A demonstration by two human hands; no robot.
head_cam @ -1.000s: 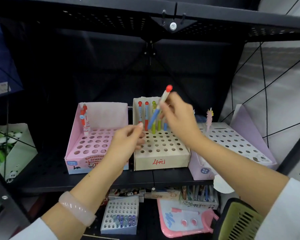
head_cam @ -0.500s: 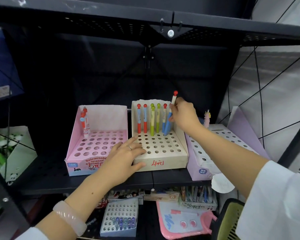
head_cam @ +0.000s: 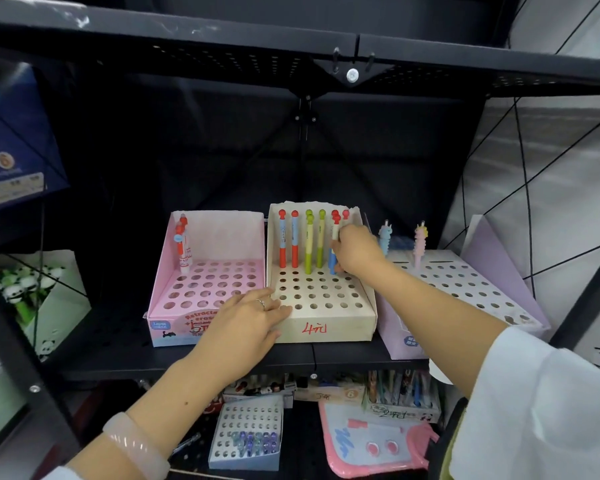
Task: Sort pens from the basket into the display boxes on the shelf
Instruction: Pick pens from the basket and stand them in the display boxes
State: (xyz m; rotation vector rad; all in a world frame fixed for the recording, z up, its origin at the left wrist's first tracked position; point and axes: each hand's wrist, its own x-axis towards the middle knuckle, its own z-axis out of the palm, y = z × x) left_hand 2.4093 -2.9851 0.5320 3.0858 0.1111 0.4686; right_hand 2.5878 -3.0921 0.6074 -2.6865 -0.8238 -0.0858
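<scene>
- Your right hand (head_cam: pixel 355 249), at frame centre, has its fingers curled shut round a blue pen (head_cam: pixel 334 247) with a red cap; the pen stands almost upright, its tip at or in a hole in the back row of the cream box (head_cam: pixel 326 327).
- Your left hand (head_cam: pixel 248 322) lies flat with fingers spread and loosely open, holding nothing. The fingertips rest on the cream box's front left corner, the palm over the pink box's (head_cam: pixel 174 320) front edge. Judged: it steadies the box.
- Handling, judged: the pen is light, rigid plastic with a smooth barrel. Pinch it mid-barrel as you do now, and keep it vertical so the tip finds the hole. The cardboard box is light and would slide if not braced.
- Count, cream box: two red pens (head_cam: pixel 288 240), two green pens (head_cam: pixel 314 242), plus the held pen; one or two more red caps (head_cam: pixel 345 213) show behind your hand, exact number cannot be told.
- Count, pink box, left of centre: a tight cluster of red-and-white pens (head_cam: pixel 182 245) in the back left corner, about two or three.
- Count, lilac box (head_cam: pixel 465 282), right of centre: two pens with animal toppers (head_cam: pixel 420 242), well apart.
- Boxes on this shelf (head_cam: pixel 118 362): three.
- Basket: only a dark rim at the lower right edge that may be it; contents hidden.
</scene>
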